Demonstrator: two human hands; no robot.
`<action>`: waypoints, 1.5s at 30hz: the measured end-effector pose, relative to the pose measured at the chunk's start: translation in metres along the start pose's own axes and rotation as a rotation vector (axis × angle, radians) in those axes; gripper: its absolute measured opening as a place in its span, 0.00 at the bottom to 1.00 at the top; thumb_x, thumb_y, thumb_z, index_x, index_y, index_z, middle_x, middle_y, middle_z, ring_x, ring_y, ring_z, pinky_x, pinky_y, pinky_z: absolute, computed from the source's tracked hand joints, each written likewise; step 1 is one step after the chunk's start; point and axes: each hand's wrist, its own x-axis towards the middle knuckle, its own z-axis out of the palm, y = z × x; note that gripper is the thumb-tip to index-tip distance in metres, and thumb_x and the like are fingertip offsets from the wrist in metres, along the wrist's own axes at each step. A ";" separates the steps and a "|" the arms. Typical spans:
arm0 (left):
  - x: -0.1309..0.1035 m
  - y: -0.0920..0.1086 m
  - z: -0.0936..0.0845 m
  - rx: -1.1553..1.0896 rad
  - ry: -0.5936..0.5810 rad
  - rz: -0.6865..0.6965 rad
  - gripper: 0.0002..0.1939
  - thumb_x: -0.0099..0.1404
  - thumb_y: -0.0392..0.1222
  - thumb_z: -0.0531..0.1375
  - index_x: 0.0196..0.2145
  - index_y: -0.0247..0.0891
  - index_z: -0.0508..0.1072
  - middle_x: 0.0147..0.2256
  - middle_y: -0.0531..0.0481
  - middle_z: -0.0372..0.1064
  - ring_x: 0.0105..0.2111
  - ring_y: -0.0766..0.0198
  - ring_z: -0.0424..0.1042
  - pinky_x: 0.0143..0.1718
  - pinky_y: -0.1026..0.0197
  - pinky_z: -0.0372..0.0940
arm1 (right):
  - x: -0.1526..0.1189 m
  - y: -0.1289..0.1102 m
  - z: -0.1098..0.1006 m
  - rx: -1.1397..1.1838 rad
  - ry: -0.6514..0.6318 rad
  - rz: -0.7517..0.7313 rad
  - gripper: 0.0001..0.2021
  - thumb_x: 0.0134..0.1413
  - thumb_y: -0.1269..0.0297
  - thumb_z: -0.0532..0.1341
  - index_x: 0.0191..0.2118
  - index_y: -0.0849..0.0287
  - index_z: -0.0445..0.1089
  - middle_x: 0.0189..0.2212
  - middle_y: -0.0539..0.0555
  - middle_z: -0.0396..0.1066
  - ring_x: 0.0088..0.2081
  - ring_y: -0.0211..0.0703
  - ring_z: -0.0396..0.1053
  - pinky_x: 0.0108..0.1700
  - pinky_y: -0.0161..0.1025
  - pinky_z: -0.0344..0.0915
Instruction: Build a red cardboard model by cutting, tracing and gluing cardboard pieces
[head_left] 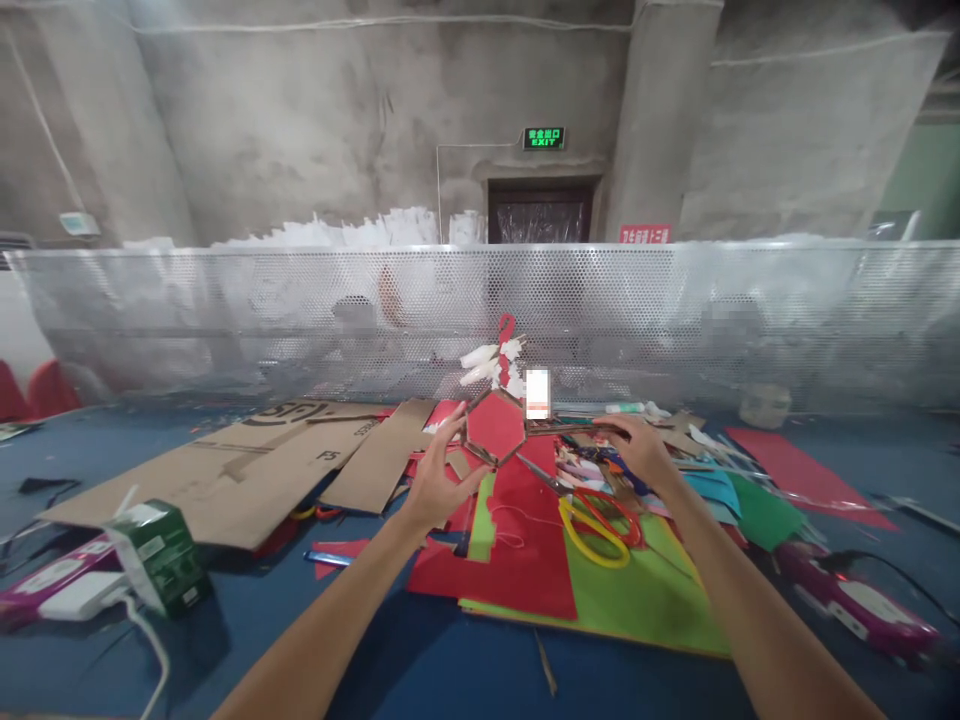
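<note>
A red hexagonal panel [496, 428] with a brown rim and a long thin brown handle, shaped like a hand fan, is held up above the table. My left hand [437, 478] grips its left and lower edge between thumb and fingers. At the far end of the handle, my right hand [639, 449] pinches with bent fingers. Scissors [596, 540] with yellow and orange handles lie below, on red paper [525, 570] and a yellow-green sheet [645, 610]. A loose red thread [511, 541] curls on the red paper.
Flat cardboard [247, 480] covers the left side. A green box [161, 560] stands near a purple power strip [60, 585]; another strip [855, 600] is at right. Paper scraps [592, 465] lie behind the scissors. A perforated metal screen [300, 310] borders the table's back. A blue cutter [328, 558] lies left.
</note>
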 end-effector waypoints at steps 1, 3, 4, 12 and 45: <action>0.000 0.003 0.002 -0.003 -0.002 0.020 0.40 0.63 0.42 0.69 0.67 0.44 0.56 0.67 0.33 0.58 0.66 0.45 0.62 0.61 0.43 0.66 | 0.000 0.002 -0.002 -0.027 0.004 -0.009 0.13 0.59 0.64 0.57 0.44 0.55 0.79 0.43 0.59 0.80 0.47 0.55 0.76 0.54 0.54 0.70; 0.001 0.008 0.007 -0.020 0.000 0.057 0.36 0.64 0.41 0.68 0.65 0.44 0.58 0.67 0.33 0.58 0.67 0.46 0.61 0.61 0.43 0.66 | 0.001 0.000 -0.007 -0.093 -0.013 -0.038 0.16 0.59 0.64 0.57 0.50 0.55 0.78 0.46 0.59 0.79 0.50 0.56 0.75 0.56 0.56 0.68; 0.002 0.011 0.009 -0.034 -0.001 0.067 0.35 0.64 0.40 0.68 0.64 0.44 0.58 0.67 0.33 0.58 0.67 0.46 0.61 0.61 0.43 0.66 | 0.002 -0.004 -0.011 -0.133 -0.031 -0.054 0.19 0.59 0.64 0.58 0.54 0.54 0.76 0.50 0.60 0.78 0.53 0.57 0.73 0.59 0.58 0.66; -0.005 0.024 0.031 -0.018 -0.188 0.070 0.36 0.63 0.36 0.67 0.64 0.43 0.57 0.66 0.33 0.58 0.65 0.46 0.63 0.61 0.42 0.65 | 0.007 -0.111 -0.007 -0.038 -0.322 -0.270 0.63 0.44 0.40 0.74 0.77 0.51 0.36 0.73 0.67 0.49 0.73 0.69 0.47 0.71 0.66 0.45; 0.035 0.053 0.011 -0.689 -0.262 -0.615 0.15 0.60 0.53 0.71 0.27 0.40 0.78 0.56 0.42 0.72 0.56 0.49 0.71 0.58 0.49 0.63 | 0.002 -0.157 -0.005 -0.064 -0.350 -0.481 0.58 0.53 0.52 0.73 0.76 0.48 0.31 0.71 0.64 0.53 0.71 0.62 0.53 0.69 0.62 0.57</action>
